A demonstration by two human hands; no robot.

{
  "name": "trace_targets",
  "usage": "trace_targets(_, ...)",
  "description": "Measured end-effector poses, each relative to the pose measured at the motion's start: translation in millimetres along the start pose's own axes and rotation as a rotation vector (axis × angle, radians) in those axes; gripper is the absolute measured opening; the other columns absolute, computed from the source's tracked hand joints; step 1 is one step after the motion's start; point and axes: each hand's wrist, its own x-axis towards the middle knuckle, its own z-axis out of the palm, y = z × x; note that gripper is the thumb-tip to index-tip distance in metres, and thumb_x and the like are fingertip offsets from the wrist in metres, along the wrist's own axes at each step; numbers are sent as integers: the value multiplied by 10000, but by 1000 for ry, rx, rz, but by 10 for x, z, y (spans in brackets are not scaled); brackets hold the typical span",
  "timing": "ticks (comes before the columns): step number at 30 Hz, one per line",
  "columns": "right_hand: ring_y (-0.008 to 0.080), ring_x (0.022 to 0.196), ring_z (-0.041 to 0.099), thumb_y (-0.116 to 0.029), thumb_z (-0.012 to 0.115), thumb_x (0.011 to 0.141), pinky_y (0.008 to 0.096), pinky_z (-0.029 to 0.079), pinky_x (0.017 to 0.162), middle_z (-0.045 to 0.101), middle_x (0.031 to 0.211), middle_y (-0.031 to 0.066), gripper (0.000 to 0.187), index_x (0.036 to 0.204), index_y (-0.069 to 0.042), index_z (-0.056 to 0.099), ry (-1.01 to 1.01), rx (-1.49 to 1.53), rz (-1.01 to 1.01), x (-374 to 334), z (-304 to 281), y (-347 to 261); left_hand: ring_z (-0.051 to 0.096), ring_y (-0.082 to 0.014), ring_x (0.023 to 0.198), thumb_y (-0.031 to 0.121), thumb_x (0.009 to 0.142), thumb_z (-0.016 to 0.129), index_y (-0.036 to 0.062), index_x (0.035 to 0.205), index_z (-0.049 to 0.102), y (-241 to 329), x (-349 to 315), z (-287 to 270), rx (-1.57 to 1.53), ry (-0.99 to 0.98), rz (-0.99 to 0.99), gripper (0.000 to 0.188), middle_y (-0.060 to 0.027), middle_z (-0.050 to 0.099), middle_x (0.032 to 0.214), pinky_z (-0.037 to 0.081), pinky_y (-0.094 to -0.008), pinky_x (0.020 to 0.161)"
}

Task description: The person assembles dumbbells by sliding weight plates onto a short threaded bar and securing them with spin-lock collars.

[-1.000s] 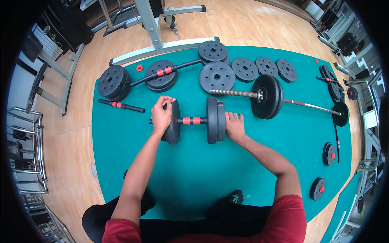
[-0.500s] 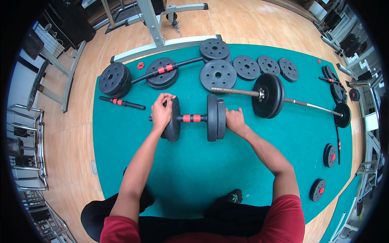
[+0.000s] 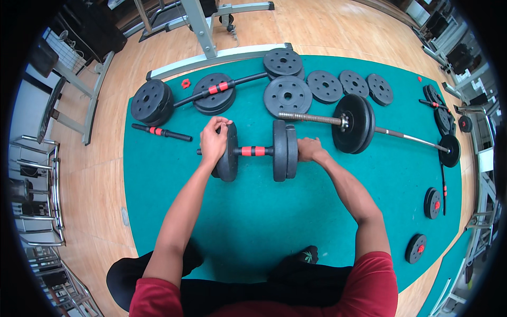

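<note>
A dumbbell (image 3: 252, 151) lies across the green mat in front of me, its dark bar banded with red and its black weight plates upright at both ends. My left hand (image 3: 213, 141) is closed over the top and outer side of the left-end plate (image 3: 228, 154). At the opposite end, two plates (image 3: 285, 151) sit side by side. My right hand (image 3: 310, 149) is closed against the bar's outer end there, fingers curled. The plates partly hide its fingertips, and any nut under them does not show.
A loaded barbell (image 3: 401, 136) rests to the right. Beyond the dumbbell are loose plates (image 3: 288, 96), a long red-banded bar (image 3: 195, 96), a short bar (image 3: 161, 132) and a red star nut (image 3: 186, 83). Smaller plates (image 3: 416, 248) lie at right; a grey machine frame (image 3: 222, 55) borders the far edge.
My right hand's fingers have curled in from a more raised pose at the dumbbell's end. My left hand keeps its hold on the plate. The whole view has shifted slightly.
</note>
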Motion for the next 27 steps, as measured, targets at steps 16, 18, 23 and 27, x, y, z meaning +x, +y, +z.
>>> trace_targets(16,366,1164,592,-205,748,747,571,417,1002,634,1223,191,499,1199,-45,610,-312,-14,-17,-65,-431,12,700,-244,960,143,929,555,78,1006,632,24,-79,8,20,18,-18,127,-39,742,1010,524,-361,802)
trace_targets(18,379,1239,534,-178,688,794,608,369,1042,559,1328,201,524,1278,-28,552,-121,-108,20,-477,-1095,-448,700,-255,956,150,930,553,83,1007,633,-1,-111,-61,41,40,-33,130,-42,742,1008,526,-370,794)
trace_targets(23,393,1184,550,-193,693,753,550,444,986,565,1260,229,541,1246,-19,555,425,-321,-228,-850,-1488,-1180,698,-274,951,152,926,551,85,1006,633,12,-158,-110,47,44,-3,133,-46,741,1008,525,-383,783)
trace_targets(27,329,1228,549,-248,756,758,453,479,989,586,1301,159,577,1269,-39,589,-282,-253,-173,-130,-748,-1722,698,-279,946,143,922,554,75,1006,630,21,-111,-52,11,33,20,133,-53,740,1008,524,-386,783)
